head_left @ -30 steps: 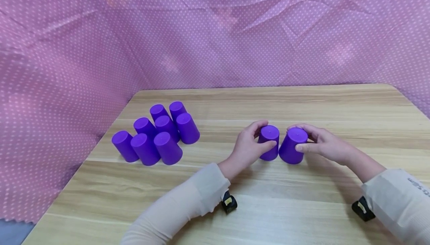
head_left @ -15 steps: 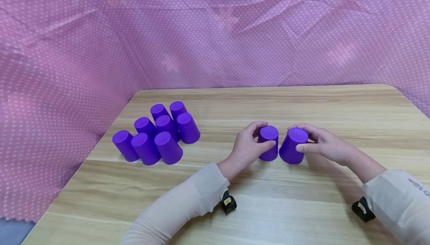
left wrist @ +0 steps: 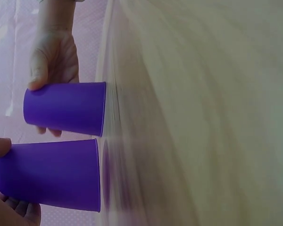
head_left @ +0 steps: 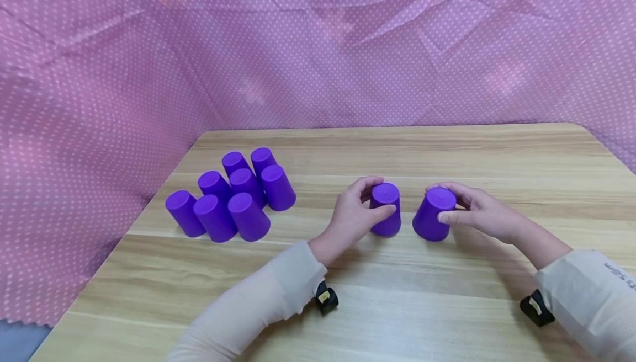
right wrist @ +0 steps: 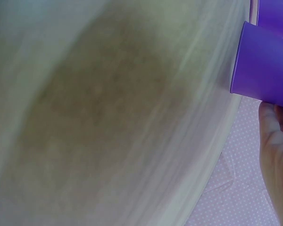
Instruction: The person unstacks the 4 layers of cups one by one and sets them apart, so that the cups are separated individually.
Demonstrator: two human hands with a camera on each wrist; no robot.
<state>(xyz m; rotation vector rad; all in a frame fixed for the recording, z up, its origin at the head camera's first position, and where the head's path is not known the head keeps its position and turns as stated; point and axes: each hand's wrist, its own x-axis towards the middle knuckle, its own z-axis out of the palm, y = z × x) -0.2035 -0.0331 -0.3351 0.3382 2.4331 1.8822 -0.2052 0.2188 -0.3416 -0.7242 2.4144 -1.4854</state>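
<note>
My left hand grips an upside-down purple cup, thumb on its near side and fingers behind. To its right, my right hand holds a second purple cup by its right side, also mouth down and leaning slightly in the head view. A gap separates the two cups. In the left wrist view, the left hand's cup has its rim close to the tabletop; whether it touches I cannot tell. The right hand's cup shows at the edge of the right wrist view.
On the left of the wooden table, several more purple cups stand upside down in a close group. A pink dotted cloth hangs behind the table and along its left side.
My left hand has shifted left with its cup, widening the space between the two held cups. The right hand and its cup have stayed almost still.
</note>
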